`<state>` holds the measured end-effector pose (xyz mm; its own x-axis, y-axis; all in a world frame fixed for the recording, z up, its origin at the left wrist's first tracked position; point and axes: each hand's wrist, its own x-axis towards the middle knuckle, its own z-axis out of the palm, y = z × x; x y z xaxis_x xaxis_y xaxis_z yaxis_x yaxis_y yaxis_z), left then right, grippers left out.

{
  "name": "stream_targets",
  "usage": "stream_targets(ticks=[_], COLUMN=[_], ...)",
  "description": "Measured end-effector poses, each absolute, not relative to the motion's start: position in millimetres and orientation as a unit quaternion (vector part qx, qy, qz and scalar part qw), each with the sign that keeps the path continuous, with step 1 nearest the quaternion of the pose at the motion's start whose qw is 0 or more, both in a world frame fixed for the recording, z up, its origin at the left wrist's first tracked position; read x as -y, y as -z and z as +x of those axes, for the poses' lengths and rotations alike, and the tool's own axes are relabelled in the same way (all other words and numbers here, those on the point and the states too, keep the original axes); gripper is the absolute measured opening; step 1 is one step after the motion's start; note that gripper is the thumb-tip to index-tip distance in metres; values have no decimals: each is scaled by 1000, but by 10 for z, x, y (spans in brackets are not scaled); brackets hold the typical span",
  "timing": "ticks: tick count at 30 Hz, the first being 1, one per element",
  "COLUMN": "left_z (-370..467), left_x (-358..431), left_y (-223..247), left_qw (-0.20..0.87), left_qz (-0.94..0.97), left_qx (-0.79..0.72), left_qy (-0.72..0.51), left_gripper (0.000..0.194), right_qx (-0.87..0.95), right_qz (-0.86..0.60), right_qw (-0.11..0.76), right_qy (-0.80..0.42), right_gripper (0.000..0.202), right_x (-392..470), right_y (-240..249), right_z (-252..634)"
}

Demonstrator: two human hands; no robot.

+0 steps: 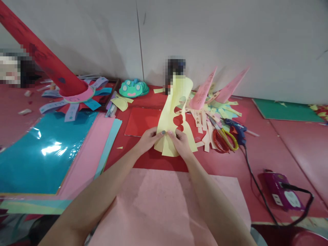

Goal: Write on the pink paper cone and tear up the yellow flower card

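Observation:
Both hands hold up a pale yellow paper sheet (167, 112) with scalloped cut-outs along its right part, curled at the top. My left hand (150, 139) pinches its lower left area, thumb on the front. Close beside it, my right hand (181, 140) grips the lower middle, thumb also on the front. The fingers behind the paper are hidden. Beneath the hands lies a red sheet (140, 121) on the red table. A large pink paper (164, 205) spreads below my forearms.
Scissors (222, 138), a blue glue gun (237, 130) and pink paper cones (203, 90) sit right, among paper strips. The gun's cord runs to a purple power box (283, 191). Left are stacked sheets (46, 153), a red tube (43, 51) and green frog cut-outs (132, 89).

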<state>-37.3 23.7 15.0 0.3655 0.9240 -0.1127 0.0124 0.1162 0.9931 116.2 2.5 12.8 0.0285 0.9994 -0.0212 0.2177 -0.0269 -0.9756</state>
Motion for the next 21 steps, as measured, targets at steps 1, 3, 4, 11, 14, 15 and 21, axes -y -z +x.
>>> stream_targets(ticks=[1, 3, 4, 11, 14, 15, 21], left_z=[-373, -376, -378, -392, -389, -387, -384], left_x=[-238, -242, -243, -233, -224, -222, -205], left_y=[-150, -154, -158, -191, -197, -197, -200], left_qw=[615, 612, 609, 621, 640, 646, 656], left_qz=[552, 554, 556, 560, 543, 537, 524], left_qx=[-425, -433, -438, -444, -437, -434, -434], left_qy=[-369, -362, -358, -323, -324, -325, -327], left_gripper=[42, 43, 44, 40, 40, 40, 37], right_qx=[536, 534, 534, 514, 498, 492, 443], right_qz=[-563, -561, -560, -546, -533, -529, -504], right_qw=[437, 430, 428, 430, 434, 437, 452], right_qy=[-452, -464, -466, -502, -528, -536, -589], right_gripper=[47, 47, 48, 44, 43, 42, 38], right_x=[-28, -34, -38, -34, -20, -14, 16], right_y=[-136, -144, -142, -86, -87, -95, -167], right_z=[1165, 1170, 1171, 1181, 1180, 1176, 1129])
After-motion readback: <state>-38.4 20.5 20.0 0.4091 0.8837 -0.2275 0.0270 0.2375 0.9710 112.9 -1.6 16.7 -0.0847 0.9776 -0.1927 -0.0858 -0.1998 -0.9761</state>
